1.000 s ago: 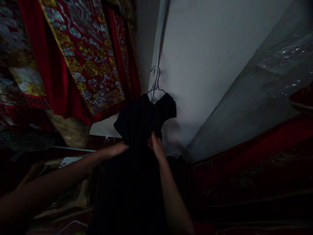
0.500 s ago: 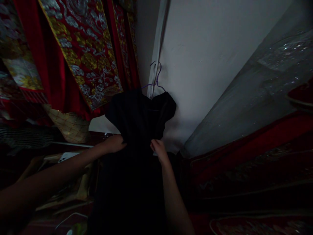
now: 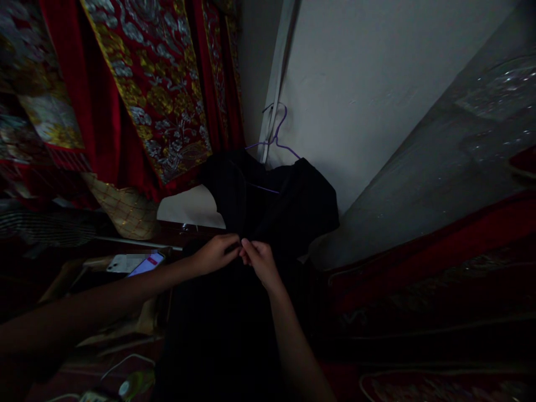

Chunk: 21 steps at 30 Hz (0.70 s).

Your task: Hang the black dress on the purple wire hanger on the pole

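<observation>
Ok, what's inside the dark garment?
Through the neck opening of the garment, the purple hanger shows part of its lower bar. The cloth covers that bar's ends; further down, the inside is hidden or too dark to make out.

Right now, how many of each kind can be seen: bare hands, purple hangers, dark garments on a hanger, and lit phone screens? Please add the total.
Bare hands: 2 (left hand, right hand)
Purple hanger: 1
Dark garment on a hanger: 1
Lit phone screen: 1
Total: 5
</observation>
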Motion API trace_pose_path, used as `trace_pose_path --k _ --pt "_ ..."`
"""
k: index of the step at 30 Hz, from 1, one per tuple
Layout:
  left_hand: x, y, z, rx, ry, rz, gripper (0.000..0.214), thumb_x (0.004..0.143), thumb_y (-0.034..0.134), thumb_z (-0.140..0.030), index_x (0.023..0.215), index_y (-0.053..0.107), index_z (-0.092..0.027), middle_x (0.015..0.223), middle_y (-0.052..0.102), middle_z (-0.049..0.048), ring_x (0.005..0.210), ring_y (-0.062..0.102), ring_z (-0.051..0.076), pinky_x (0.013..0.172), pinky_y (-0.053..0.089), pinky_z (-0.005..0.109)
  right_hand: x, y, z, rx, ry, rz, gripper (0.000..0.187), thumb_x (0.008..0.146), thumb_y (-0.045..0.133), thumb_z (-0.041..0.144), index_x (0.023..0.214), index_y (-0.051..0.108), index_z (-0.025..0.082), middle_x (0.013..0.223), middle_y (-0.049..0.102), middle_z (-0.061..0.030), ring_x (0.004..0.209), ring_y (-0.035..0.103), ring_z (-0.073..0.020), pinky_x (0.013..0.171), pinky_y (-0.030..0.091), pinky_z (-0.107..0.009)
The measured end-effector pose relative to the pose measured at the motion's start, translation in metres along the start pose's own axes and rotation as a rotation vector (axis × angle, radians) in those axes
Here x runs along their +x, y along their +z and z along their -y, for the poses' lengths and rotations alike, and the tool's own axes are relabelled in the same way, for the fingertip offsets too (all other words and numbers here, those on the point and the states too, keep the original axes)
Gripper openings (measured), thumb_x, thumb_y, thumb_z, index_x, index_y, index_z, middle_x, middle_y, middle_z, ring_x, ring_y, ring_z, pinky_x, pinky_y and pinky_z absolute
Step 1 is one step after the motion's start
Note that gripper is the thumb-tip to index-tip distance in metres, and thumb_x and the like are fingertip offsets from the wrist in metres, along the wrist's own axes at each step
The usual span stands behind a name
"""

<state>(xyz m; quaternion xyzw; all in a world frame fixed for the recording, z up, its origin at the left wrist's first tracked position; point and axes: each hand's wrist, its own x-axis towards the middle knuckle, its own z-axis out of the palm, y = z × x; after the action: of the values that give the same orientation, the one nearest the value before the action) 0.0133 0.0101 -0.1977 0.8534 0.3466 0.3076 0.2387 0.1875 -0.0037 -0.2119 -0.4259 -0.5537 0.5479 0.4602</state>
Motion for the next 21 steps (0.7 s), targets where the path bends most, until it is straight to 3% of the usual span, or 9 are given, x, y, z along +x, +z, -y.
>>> trace_pose_path --k 3,8,11,17,19,21 --pt "0.000 0.000 -0.002 0.030 0.005 -0.029 0.019 0.095 0.052 -0.026 0.078 0.055 -0.017 0.072 0.060 0.0000 0.065 0.056 0.012 0.063 0.041 0.023 -0.007 0.000 0.003 0.013 0.017 0.042 0.047 0.081 0.061 0.061 0.069 0.065 0.016 0.046 0.047 0.0040 0.043 0.038 -0.0079 0.049 0.026 -0.024" --pt "0.007 0.012 -0.012 0.100 -0.025 0.014 0.011 0.091 0.054 -0.021 0.082 0.058 -0.017 0.075 0.064 0.0021 0.064 0.058 0.013 0.061 0.041 0.023 -0.008 -0.009 0.010 0.198 0.074 -0.077 0.037 0.074 0.066 0.051 0.065 0.064 0.015 0.040 0.036 0.0081 0.038 0.026 -0.0050 0.044 0.017 -0.024" --pt "0.021 0.022 -0.027 0.203 -0.052 0.101 0.007 0.088 0.054 -0.016 0.084 0.061 -0.016 0.079 0.068 0.0056 0.067 0.063 0.016 0.061 0.042 0.025 0.016 -0.025 0.044 0.301 0.016 -0.158 0.032 0.070 0.070 0.045 0.065 0.065 0.014 0.040 0.030 0.0102 0.037 0.022 -0.0038 0.042 0.013 -0.023" --pt "0.050 0.051 -0.051 0.391 -0.050 0.314 0.008 0.084 0.058 -0.016 0.084 0.065 -0.014 0.081 0.072 0.0100 0.071 0.069 0.022 0.061 0.045 0.028 0.085 -0.045 0.148 0.305 -0.232 -0.316 0.020 0.079 0.062 0.027 0.064 0.063 0.014 0.040 0.033 0.0089 0.037 0.021 -0.0031 0.038 0.011 -0.021" --pt "0.060 0.053 -0.056 0.395 -0.005 0.344 0.010 0.086 0.057 -0.017 0.087 0.067 -0.015 0.085 0.074 0.0102 0.074 0.070 0.023 0.063 0.048 0.029 0.092 -0.044 0.164 0.290 -0.307 -0.329 0.022 0.083 0.060 0.027 0.064 0.062 0.015 0.041 0.033 0.0089 0.036 0.022 -0.0034 0.038 0.013 -0.020" --pt "0.072 0.044 -0.061 0.387 0.077 0.335 0.014 0.091 0.055 -0.019 0.086 0.067 -0.016 0.089 0.074 0.0099 0.079 0.071 0.023 0.068 0.050 0.031 0.089 -0.043 0.165 0.243 -0.377 -0.334 0.023 0.084 0.060 0.030 0.066 0.063 0.015 0.042 0.034 0.0085 0.037 0.025 -0.0041 0.038 0.015 -0.020"
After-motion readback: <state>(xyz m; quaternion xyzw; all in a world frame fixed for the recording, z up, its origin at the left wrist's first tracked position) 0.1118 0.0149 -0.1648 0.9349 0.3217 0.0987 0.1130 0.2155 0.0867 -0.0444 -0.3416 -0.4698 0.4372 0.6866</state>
